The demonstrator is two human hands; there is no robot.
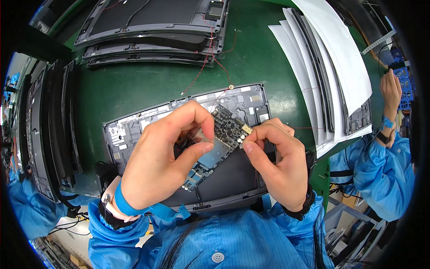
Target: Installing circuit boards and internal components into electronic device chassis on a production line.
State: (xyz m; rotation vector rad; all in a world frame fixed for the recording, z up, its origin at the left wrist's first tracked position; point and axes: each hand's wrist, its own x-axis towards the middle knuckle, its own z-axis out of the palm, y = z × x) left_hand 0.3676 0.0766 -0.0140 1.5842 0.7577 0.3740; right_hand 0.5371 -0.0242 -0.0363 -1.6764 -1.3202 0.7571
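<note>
Head view: between left hand (159, 150) and right hand (283, 159) slants the board (225, 127), shell (233, 184) beneath; the right brackets its corner, perhaps steadying it, the left curls nearly closed; what either pinches, I cannot tell.

Over the feed I see a green tabletop (264, 58) carrying a gray casing (230, 179), a stack of dark panels (152, 24) beyond it, more panels (53, 121) at left, and white sheets (339, 54) layered with panels at right.
</note>
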